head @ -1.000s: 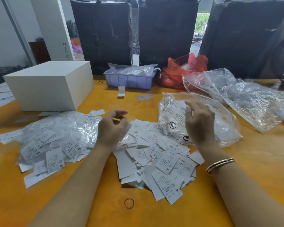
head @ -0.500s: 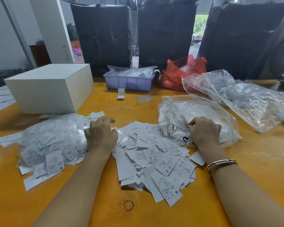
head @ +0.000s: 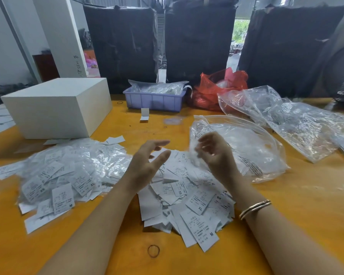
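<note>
A heap of loose white size labels [head: 189, 197] lies on the orange table [head: 306, 211] in front of me. To its left is a second pile of labels in small clear sleeves [head: 68, 175]. A large clear zip bag [head: 256, 151] lies to the right of the heap. My left hand [head: 147, 161] hovers above the heap with straight fingers, palm facing right, and holds nothing. My right hand [head: 214, 153] is raised in front of the zip bag's left edge, fingers loosely curled, with nothing plainly in it. Its wrist wears a bangle [head: 254, 208].
A white box [head: 58, 108] stands at the back left. At the back stand a purple tray [head: 153, 100] of bagged items and a red plastic bag [head: 216, 86]. Crumpled clear bags [head: 296, 120] spread at the right. A rubber band [head: 153, 251] lies near the front edge.
Both hands were pressed down, the left on the sleeved pile's edge and the right on the zip bag. They have lifted off and opened, now facing each other above the heap.
</note>
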`<action>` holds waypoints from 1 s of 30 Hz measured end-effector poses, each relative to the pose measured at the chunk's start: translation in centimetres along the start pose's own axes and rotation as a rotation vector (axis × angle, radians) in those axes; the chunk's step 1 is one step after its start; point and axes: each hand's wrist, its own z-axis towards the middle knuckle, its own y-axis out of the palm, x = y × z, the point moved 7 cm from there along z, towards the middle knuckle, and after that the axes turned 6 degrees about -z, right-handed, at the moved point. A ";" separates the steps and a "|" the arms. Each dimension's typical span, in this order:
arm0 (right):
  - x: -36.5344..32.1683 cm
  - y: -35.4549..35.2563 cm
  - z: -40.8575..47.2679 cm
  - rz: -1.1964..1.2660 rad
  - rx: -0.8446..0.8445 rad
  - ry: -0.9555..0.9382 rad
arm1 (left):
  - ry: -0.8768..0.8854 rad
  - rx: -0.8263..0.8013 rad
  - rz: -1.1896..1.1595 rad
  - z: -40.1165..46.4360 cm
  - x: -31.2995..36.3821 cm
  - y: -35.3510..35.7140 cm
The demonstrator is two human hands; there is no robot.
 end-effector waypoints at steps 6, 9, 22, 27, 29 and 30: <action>-1.4 4.4 -1.0 0.383 -0.250 0.089 | -0.047 -0.115 -0.162 0.0 0.1 1.4; -1.4 4.9 -1.2 0.330 -0.307 0.075 | -0.076 -0.023 -0.258 0.1 -0.5 0.9; 1.1 5.4 -1.5 -0.618 -0.451 0.091 | -0.206 0.256 -0.459 0.3 -2.6 -1.2; 1.6 5.3 -1.3 -0.559 -0.461 0.186 | -0.212 0.242 -0.522 0.3 -3.0 -1.0; 1.9 5.3 -1.4 -0.459 -0.448 0.259 | -0.217 0.243 -0.532 0.4 -3.1 -1.1; 2.1 5.2 -1.4 -0.404 -0.436 0.294 | -0.218 0.245 -0.533 0.4 -3.2 -1.1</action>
